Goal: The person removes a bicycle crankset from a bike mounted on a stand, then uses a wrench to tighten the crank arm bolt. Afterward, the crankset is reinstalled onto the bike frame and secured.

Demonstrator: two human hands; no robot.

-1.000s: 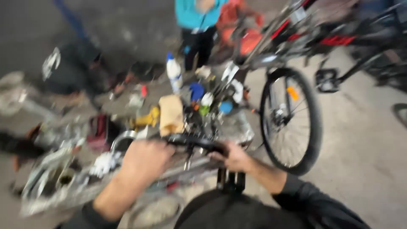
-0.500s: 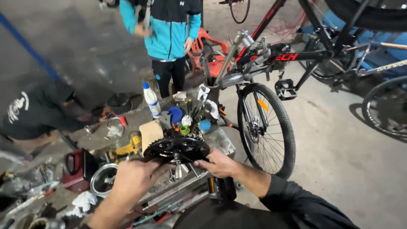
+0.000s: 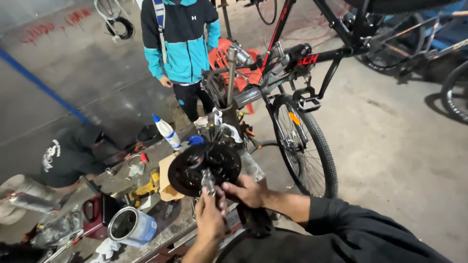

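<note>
A black round toothed bicycle part (image 3: 204, 168), like a chainring or sprocket with a short metal axle at its middle, is held up in front of me. My left hand (image 3: 209, 217) grips it from below, fingers closed around the metal axle. My right hand (image 3: 247, 191) holds the part's lower right edge, its forearm in a black sleeve. Both hands sit over a cluttered workbench (image 3: 165, 234).
On the bench stand a white squeeze bottle with a blue tip (image 3: 165, 131), a metal tin (image 3: 130, 226), a yellow tool (image 3: 146, 187) and cardboard. A person in a teal and black jacket (image 3: 183, 44) stands behind. A black bicycle (image 3: 302, 146) is at right. Another person crouches at left (image 3: 63, 156).
The view has tilted up and steadied. The black toothed part has been lifted higher, and both hands have shifted to grip it from below.
</note>
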